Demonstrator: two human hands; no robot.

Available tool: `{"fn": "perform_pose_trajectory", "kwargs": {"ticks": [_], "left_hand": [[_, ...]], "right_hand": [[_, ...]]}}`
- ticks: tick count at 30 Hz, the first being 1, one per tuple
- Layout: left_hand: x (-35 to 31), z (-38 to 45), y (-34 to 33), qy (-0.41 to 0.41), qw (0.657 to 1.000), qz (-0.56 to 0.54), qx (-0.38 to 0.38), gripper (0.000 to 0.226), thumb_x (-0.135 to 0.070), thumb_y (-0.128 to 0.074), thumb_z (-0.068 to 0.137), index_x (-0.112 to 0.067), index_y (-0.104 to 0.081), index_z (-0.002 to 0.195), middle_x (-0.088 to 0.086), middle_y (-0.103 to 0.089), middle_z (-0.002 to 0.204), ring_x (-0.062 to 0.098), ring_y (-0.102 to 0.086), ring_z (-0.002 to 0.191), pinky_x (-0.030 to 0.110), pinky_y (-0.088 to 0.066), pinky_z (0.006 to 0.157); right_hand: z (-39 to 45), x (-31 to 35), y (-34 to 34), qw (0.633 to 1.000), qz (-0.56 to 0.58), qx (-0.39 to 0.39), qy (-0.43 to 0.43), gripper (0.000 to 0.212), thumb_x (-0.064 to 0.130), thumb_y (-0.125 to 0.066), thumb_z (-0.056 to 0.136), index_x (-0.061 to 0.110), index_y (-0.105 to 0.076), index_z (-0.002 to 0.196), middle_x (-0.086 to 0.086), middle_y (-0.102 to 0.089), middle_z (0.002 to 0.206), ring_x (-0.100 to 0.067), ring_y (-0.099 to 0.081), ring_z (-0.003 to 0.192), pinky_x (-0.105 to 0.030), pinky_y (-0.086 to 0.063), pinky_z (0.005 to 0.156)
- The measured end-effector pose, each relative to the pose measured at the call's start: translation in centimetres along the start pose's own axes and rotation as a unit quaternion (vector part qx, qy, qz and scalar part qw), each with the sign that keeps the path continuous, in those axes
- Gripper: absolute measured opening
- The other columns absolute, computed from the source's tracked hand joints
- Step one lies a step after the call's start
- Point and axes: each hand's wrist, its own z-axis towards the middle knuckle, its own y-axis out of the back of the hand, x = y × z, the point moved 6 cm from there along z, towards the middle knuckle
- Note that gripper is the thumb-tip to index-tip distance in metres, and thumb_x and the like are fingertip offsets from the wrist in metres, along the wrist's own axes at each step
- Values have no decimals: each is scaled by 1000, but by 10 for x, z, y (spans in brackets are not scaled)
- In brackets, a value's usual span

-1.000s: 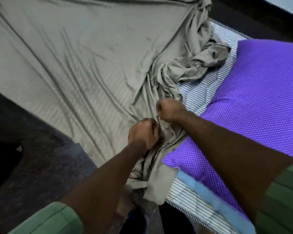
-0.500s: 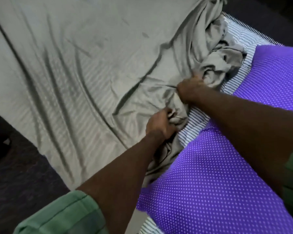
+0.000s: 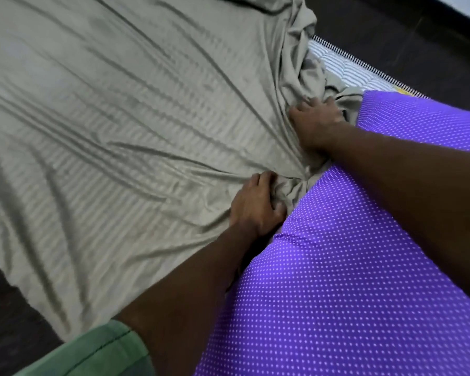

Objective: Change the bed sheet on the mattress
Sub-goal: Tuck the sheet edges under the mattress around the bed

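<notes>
The grey-green sheet [image 3: 114, 137] lies spread over most of the mattress [image 3: 345, 67], bunched along its right edge against the purple pillow [image 3: 350, 280]. It looks light, soft and limp (creases fan out from each grip), so it should slide and stretch readily; gathered folds give the surest hold. The left hand [image 3: 255, 207] has its fingers curled into a bunch of cloth beside the pillow. The right hand [image 3: 316, 122] grips rumpled cloth farther up. Striped mattress shows bare only at the far corner. The sheet's near edge hangs toward dark floor [image 3: 8, 321], where there is room; the pillow crowds the right side.
</notes>
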Motion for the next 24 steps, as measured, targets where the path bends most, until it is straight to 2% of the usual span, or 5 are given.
{"fn": "perform_pose_trajectory", "kwargs": {"ticks": [6,11,13,18,24], "left_hand": [[-6,22,-11,22,992,-45,116,65,-45,-56,69,-26,-63,130,4,-67,124,26,-63,113,36,-52,93],[-13,30,6,14,998,-7,58,49,-47,-50,77,-35,-63,122,-5,-65,123,22,-62,114,37,-52,92],[-21,39,12,15,999,-27,9,47,-46,-50,80,-32,-63,122,-4,-61,123,21,-59,116,39,-51,93],[-38,59,-10,14,994,-27,104,53,-48,-53,85,-24,-62,132,4,-62,128,26,-62,116,45,-52,98],[-34,60,2,2,998,2,65,38,-30,-59,89,-26,-64,127,5,-61,126,29,-64,109,45,-53,94]], "right_hand": [[4,-50,-18,963,-142,191,-129,67,49,-40,103,19,-26,161,-6,-30,167,-32,-19,156,-57,-10,124],[29,-38,5,991,-125,9,-54,38,27,-56,94,17,-61,130,-12,-66,129,-35,-60,121,-48,-38,107],[38,-27,-7,994,-99,35,27,44,33,-61,89,18,-59,130,-12,-64,133,-35,-56,128,-49,-33,110],[41,-69,-57,972,-146,149,-111,70,48,-32,102,14,-24,162,-10,-18,171,-36,-3,158,-61,4,124],[21,-42,-20,980,-50,177,-80,56,36,-48,101,16,-44,153,-11,-37,162,-32,-16,154,-59,-5,124]]}}
